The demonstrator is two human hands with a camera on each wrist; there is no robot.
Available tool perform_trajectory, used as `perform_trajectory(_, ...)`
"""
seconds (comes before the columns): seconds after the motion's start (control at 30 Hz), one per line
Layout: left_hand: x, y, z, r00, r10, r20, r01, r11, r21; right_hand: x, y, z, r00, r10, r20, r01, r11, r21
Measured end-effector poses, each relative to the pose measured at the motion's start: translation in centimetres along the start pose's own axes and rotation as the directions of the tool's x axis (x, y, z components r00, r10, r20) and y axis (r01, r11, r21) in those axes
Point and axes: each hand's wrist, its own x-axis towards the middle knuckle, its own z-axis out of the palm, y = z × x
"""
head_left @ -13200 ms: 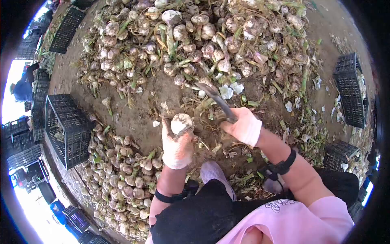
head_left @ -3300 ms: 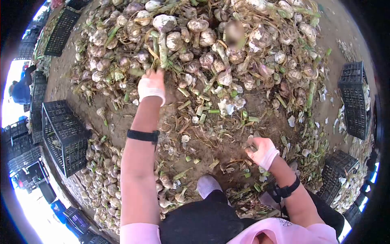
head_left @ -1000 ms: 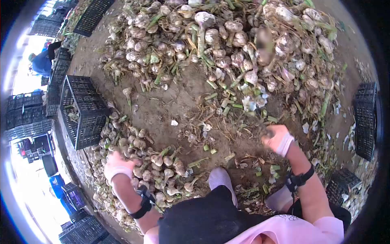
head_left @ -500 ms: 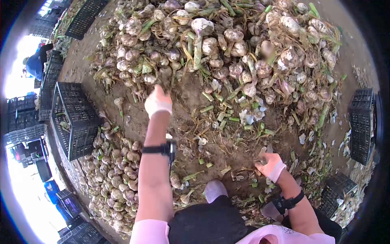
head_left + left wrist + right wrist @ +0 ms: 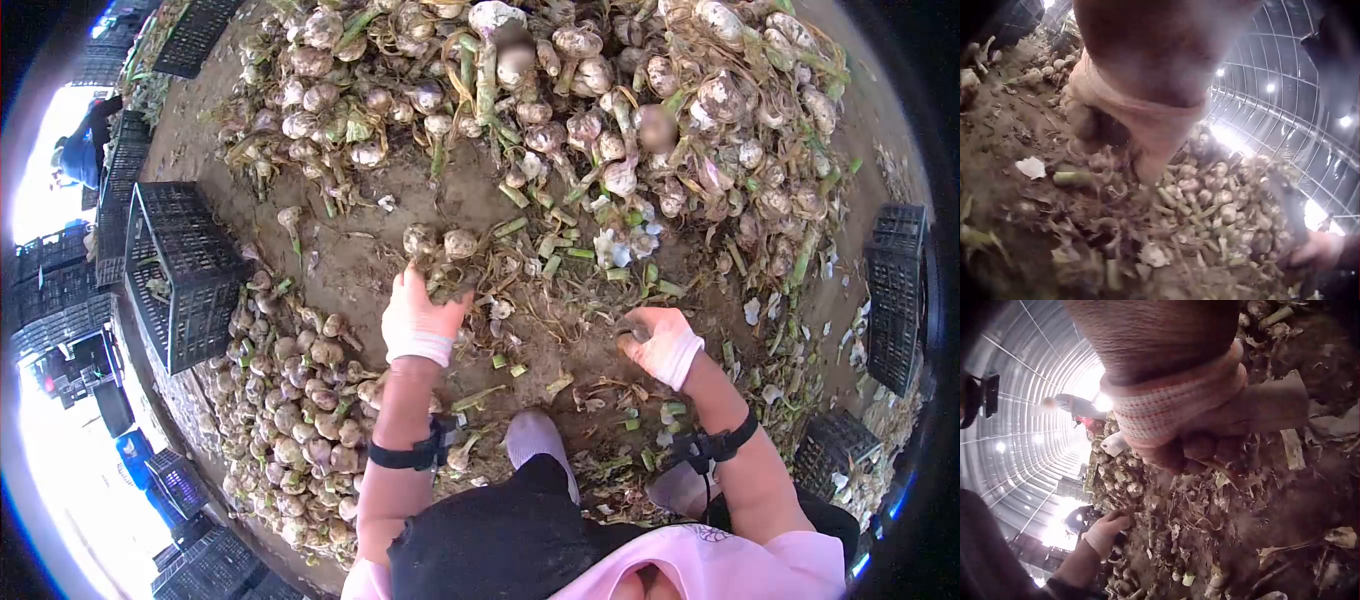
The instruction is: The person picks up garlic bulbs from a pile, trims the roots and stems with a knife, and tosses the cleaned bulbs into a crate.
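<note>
My gloved left hand (image 5: 425, 325) is over the bare soil, its fingers around the stems of two garlic bulbs (image 5: 460, 244) that stick out beyond the fingertips. The left wrist view shows the glove (image 5: 1154, 128) low over the litter, a round dark bulb (image 5: 1085, 122) against it. To the right, my gloved right hand (image 5: 662, 348) curls round a tool, mostly hidden from above. From the left wrist, the tool (image 5: 1288, 206) looks long and grey in the right hand (image 5: 1319, 249). The right wrist view shows its flat handle-like part (image 5: 1266, 409) beside the glove (image 5: 1175, 422).
A large heap of untrimmed garlic (image 5: 590, 130) lies ahead. Trimmed bulbs (image 5: 300, 400) cover the ground at left, beside a black crate (image 5: 205, 290). Cut stems (image 5: 550, 265) litter the middle. More crates (image 5: 893, 300) stand at right; another person (image 5: 82, 155) is far left.
The left hand has come back from the heap's edge toward my body, with two bulbs now showing at its fingers. The right hand has moved slightly forward, still gripping the tool.
</note>
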Motion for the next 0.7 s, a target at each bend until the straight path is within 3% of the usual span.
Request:
perform_trajectory(0.1, 0.9, 2.2, 0.7, 0.999, 0.032, -0.012, -0.033, 0.997, -0.063, -0.2, -0.9, -0.6, 1.0, 0.001, 0.009, -0.001, 1.0, -0.005)
perform_trajectory(0.13, 1.8, 2.7, 1.6, 0.999, 0.012, 0.041, -0.015, 0.997, 0.073, -0.4, -1.0, -0.6, 1.0, 0.008, 0.004, -0.008, 1.0, -0.006)
perform_trajectory(0.23, 4.3, 3.5, 3.6, 0.991, 0.022, 0.133, -0.047, 0.981, 0.19, -1.0, -1.4, -0.8, 0.999, 0.039, -0.002, -0.039, 0.999, 0.019)
perform_trajectory(0.3, 5.2, 3.0, 4.0, 0.996, 0.046, 0.078, -0.058, 0.985, 0.163, -1.6, -1.6, -0.9, 0.995, 0.103, 0.011, -0.104, 0.994, 0.041)
perform_trajectory(0.37, 5.6, 1.5, 3.7, 0.995, 0.091, 0.039, -0.093, 0.993, 0.073, -1.9, -1.8, -1.1, 0.997, 0.078, -0.03, -0.076, 0.996, 0.049)
perform_trajectory(0.43, 4.3, 1.1, 2.5, 0.98, 0.045, 0.196, -0.016, 0.989, -0.144, -1.9, -1.6, -0.8, 0.996, 0.061, -0.066, -0.057, 0.997, 0.059)
perform_trajectory(0.47, 3.2, 0.9, 2.1, 0.98, 0.122, 0.155, -0.071, 0.952, -0.298, -1.5, -1.3, -0.7, 0.996, 0.032, -0.082, -0.03, 0.999, 0.018)
perform_trajectory(0.5, 2.2, 0.5, 2.3, 0.979, 0.119, 0.166, -0.065, 0.953, -0.297, -1.1, -1.1, -0.7, 0.995, -0.001, -0.095, -0.001, 1.0, -0.027)
perform_trajectory(0.53, 1.3, 0.2, 2.5, 0.963, 0.228, 0.143, -0.093, 0.781, -0.617, -1.2, -2.3, -1.7, 0.993, -0.065, -0.097, 0.054, 0.992, -0.11)
perform_trajectory(0.57, 0.4, 0.6, 2.1, 0.944, 0.32, 0.08, -0.099, 0.506, -0.857, -0.9, -3.2, -2.1, 0.999, -0.021, -0.029, 0.016, 0.987, -0.157)
perform_trajectory(0.6, -0.7, 1.2, 1.6, 0.961, 0.248, 0.119, -0.011, 0.468, -0.884, -0.8, -4.1, -2.4, 0.996, -0.078, -0.043, 0.068, 0.979, -0.194)
perform_trajectory(0.63, -1.5, 1.7, 0.9, 0.96, 0.251, 0.127, -0.005, 0.467, -0.884, -0.8, -5.0, -2.8, 0.99, -0.132, -0.056, 0.115, 0.966, -0.233)
perform_trajectory(0.67, -2.2, 2.0, 0.4, 0.941, 0.277, 0.195, 0.067, 0.412, -0.909, -0.5, -6.4, -3.4, 0.993, -0.117, 0.017, 0.116, 0.944, -0.309)
perform_trajectory(0.7, -2.8, 2.5, -0.2, 0.916, 0.308, 0.257, 0.14, 0.355, -0.924, -0.3, -6.5, -3.0, 0.984, -0.179, -0.022, 0.163, 0.934, -0.318)
